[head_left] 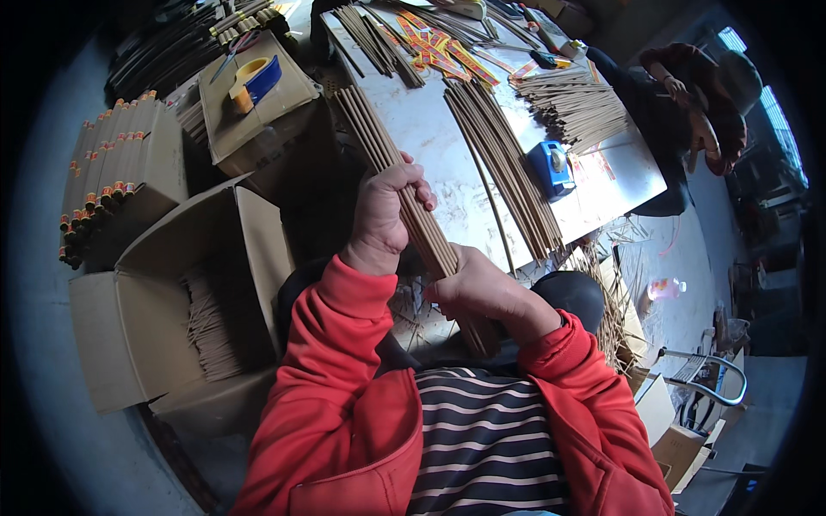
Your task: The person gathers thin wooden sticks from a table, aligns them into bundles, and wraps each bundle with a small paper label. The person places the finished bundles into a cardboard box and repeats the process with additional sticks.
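A bundle of long brown incense sticks (366, 125) slants across in front of me, its far end over the table's left edge and its near end by my lap. My left hand (383, 202) is wrapped round its middle. Lower down, my right hand (486, 284) grips the same bundle. To the right, a loose row of brown incense sticks (503, 163) lies on the white table (456, 193). Beside that row stands a blue tape dispenser (547, 172). Red and yellow paper labels (434, 47) are scattered at the table's far side, near more thin sticks (576, 107).
At my left, an open cardboard box (146, 327) holds sticks. Behind it, another box (284, 95) carries a blue-and-yellow tape dispenser (256, 82) and scissors (237, 52). Labelled bundles (107, 163) are stacked far left. A co-worker (710, 103) sits at the right; a pink bottle (664, 289) is on the floor.
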Tool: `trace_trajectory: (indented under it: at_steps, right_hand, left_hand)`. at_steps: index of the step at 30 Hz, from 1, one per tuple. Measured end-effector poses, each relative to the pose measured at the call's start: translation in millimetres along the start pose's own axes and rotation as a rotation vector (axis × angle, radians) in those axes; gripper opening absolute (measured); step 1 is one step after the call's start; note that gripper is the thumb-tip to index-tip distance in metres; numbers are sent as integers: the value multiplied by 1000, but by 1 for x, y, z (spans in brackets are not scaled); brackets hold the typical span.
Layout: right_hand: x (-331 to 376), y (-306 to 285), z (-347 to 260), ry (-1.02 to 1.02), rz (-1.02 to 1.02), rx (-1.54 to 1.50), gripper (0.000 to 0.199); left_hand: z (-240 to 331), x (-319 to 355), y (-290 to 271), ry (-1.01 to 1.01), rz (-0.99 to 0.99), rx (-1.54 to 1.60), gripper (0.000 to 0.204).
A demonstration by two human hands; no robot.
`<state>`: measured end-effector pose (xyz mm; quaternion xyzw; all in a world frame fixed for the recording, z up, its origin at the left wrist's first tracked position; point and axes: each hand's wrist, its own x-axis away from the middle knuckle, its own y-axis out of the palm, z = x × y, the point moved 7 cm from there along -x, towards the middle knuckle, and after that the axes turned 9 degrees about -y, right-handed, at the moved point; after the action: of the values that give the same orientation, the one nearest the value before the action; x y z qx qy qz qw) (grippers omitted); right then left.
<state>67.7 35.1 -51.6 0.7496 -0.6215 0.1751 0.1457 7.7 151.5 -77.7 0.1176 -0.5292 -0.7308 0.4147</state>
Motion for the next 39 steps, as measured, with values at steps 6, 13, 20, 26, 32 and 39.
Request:
trace_trajectory:
  at_steps: [6, 13, 20, 26, 32, 39]
  right_hand:
    - [-2, 8, 9, -36, -176, -310, 28]
    - [-7, -19, 16, -75, 171, 284, 32]
    - [-13, -24, 6, -167, 223, 443, 36]
    - [0, -30, -15, -366, 241, 477, 46]
    - [11, -33, -33, -582, 397, 754, 30]
    - [9, -27, -42, -577, 287, 937, 18]
  left_hand:
    - [0, 2, 14, -46, -253, 143, 13]
    - [-9, 3, -1, 73, 65, -130, 15]
    - [-22, 10, 8, 84, 49, -41, 16]
    - [-9, 9, 6, 135, 73, -52, 17]
    - [-7, 9, 4, 149, 77, -109, 16]
    - [-11, 7, 0, 103, 104, -138, 21]
